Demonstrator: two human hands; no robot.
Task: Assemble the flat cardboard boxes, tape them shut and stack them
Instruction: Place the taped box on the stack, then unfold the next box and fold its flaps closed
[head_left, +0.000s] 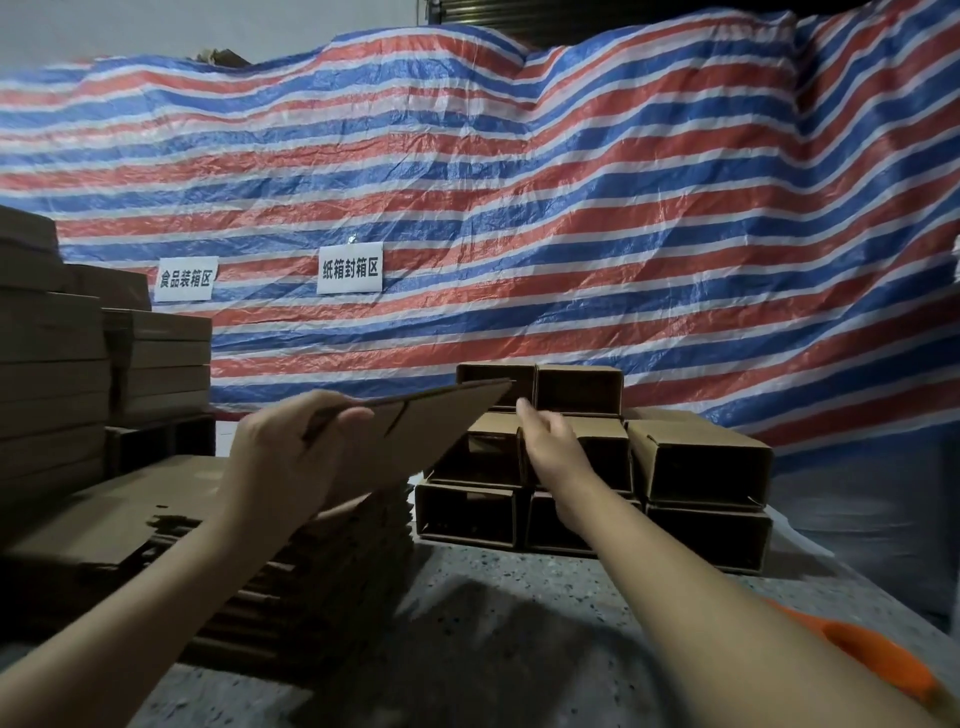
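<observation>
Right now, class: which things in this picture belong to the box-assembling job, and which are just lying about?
Part of the job:
- flat cardboard sheet, held in the left hand
- right hand, reaching towards its far edge
- pile of flat blanks
- assembled boxes, stacked

Just lying about:
- striped tarpaulin
- two paper signs
- orange object, bottom right, unidentifiable

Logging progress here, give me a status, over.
Left hand grips flat cardboard blank, lifted off flat stack. Right hand open, reaching toward blank's far edge. Assembled boxes stacked behind. Nothing in the way.
</observation>
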